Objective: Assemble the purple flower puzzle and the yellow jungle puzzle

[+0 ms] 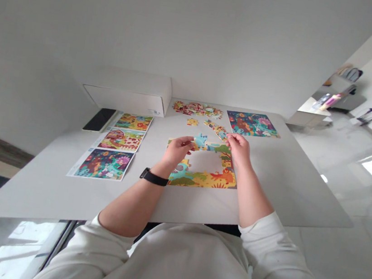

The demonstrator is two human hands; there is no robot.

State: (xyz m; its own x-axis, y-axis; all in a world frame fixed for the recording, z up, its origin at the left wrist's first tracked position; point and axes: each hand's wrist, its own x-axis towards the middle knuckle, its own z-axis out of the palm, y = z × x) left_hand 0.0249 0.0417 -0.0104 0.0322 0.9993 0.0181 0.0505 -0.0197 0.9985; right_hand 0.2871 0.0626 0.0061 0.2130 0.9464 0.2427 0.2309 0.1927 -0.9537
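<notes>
White sleeves (pixel 274 247) end near the elbows, which probably keeps cloth off the work. Beyond them, a dark watch (pixel 154 177) circles the left wrist. Just past the near edge of the pale table (pixel 150 205) lies the partly joined puzzle (pixel 201 179), a colourful border around a bare middle; its place squarely before the body seems chosen so both hands reach it easily.

Over its far left part, the left hand (pixel 180 151) pinches a blue piece (pixel 200 140) at the edge, apparently leaving most of the printed side in sight. At the far right corner, the right hand (pixel 239 150) has its fingertips drawn close together at the end of a strip of pieces (pixel 217 130); whether they grip it, I cannot tell.

Three picture sheets (pixel 104 164) run up the left side, likely for reference without crowding the hands, with a black phone (pixel 99 119) beside the farthest. Farther off are a loose yellow piece (pixel 192 122), another printed picture (pixel 253 124) at right, a white box (pixel 122 100) at left and, by the wall, a heap of pieces (pixel 197 109), seemingly kept apart from the puzzle.
</notes>
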